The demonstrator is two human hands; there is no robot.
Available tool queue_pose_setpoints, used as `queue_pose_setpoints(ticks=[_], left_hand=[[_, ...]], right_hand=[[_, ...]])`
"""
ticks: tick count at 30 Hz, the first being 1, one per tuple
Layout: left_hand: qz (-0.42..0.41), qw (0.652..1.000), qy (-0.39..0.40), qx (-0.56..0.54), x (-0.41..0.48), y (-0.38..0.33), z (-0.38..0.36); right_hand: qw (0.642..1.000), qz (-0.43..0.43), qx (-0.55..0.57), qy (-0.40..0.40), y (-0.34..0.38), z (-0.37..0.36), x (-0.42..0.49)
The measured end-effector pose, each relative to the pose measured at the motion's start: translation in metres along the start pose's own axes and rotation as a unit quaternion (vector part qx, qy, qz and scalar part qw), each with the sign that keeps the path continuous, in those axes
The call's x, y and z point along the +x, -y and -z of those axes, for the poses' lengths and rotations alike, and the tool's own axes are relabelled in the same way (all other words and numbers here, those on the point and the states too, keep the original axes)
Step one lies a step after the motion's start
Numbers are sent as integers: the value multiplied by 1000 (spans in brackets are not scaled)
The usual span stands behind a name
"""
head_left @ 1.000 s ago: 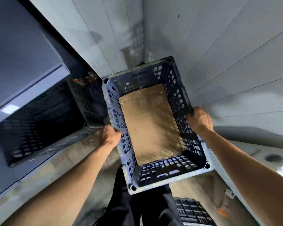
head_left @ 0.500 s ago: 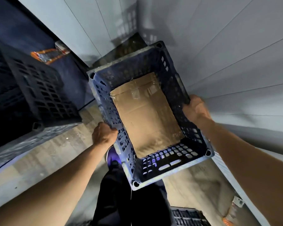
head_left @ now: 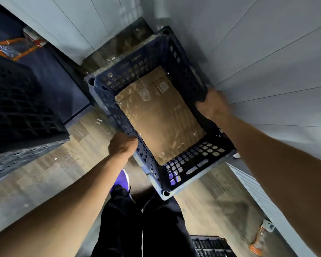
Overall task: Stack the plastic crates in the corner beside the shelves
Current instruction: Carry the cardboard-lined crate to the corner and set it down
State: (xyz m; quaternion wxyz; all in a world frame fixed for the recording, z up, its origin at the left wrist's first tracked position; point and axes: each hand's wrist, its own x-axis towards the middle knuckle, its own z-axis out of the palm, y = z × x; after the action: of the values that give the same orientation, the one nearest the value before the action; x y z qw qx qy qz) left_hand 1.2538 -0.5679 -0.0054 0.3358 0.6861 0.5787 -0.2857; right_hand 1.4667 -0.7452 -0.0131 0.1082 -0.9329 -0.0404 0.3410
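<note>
I hold a blue plastic crate with perforated walls over the floor corner where two pale panelled walls meet. A sheet of brown cardboard lines its bottom. My left hand grips the crate's left long rim. My right hand grips the right long rim, close to the right wall. The crate is tilted, its far end toward the corner. I cannot tell whether it touches the floor.
A dark crate sits on the dark shelf unit at the left, with an orange-edged item behind it. Another dark crate lies on the floor behind my legs. An orange object rests by the right wall. Wooden floor lies between.
The crate has gone down and forward toward the corner with both hands on it. My view has tilted lower, so more floor shows.
</note>
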Motion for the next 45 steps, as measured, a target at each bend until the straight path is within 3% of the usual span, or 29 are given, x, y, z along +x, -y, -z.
queue_pose_setpoints(ticks=[6,14,21,29,45], left_hand=[[0,999,-34,15,2,-1,-14],[-11,998,35,-60,-11,-15,-14],[-17,996,87,-26,-29,-24,-8],[-103,989,91,58,-71,-41,10],[-270,937,106,196,-157,-70,85]], right_hand=[[1000,12,-5,-24,-10,-11,7],[1000,0,18,-4,-7,12,10],[996,23,-78,49,-18,17,-24],[996,33,-57,64,-13,30,-78],[996,-11,76,34,3,73,-200]])
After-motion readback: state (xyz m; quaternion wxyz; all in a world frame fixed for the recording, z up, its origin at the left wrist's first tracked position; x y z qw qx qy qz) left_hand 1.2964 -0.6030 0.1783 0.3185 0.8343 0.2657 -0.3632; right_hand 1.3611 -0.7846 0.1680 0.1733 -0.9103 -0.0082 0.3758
